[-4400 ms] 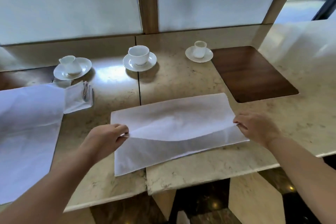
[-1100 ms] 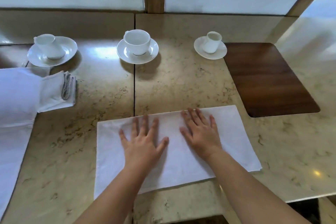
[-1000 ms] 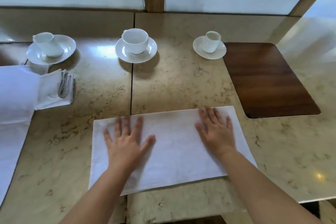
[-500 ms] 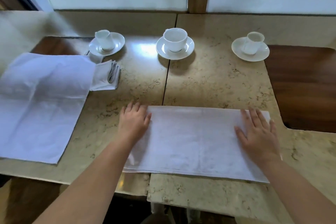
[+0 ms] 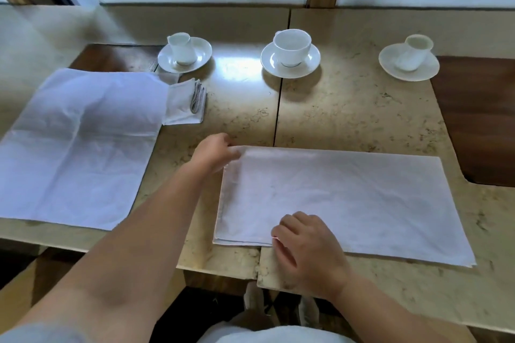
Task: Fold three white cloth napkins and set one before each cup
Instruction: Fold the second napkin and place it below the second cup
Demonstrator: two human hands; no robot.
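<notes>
No legible writing. Unfolded napkin (image 5: pixel 75 145) lies left, at the surface (image 5: pixel 348 108) edge. Left hand (image 5: pixel 213 152) fingers pinch the half-folded napkin (image 5: pixel 348 198) at its far-left corner; right hand (image 5: pixel 306 248) fingers grip its near edge. Bare stone separates it from the cups (image 5: pixel 292 43).

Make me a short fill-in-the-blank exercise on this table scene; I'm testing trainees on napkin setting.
1. The number of cups on saucers along the far side is ____.
2. The small folded napkin lies in front of the ____ cup.
3. The left hand pinches the half-folded napkin at its far ____ corner.
4. The right hand is at that napkin's ____ edge.

Missing words: three; left; left; near
</notes>
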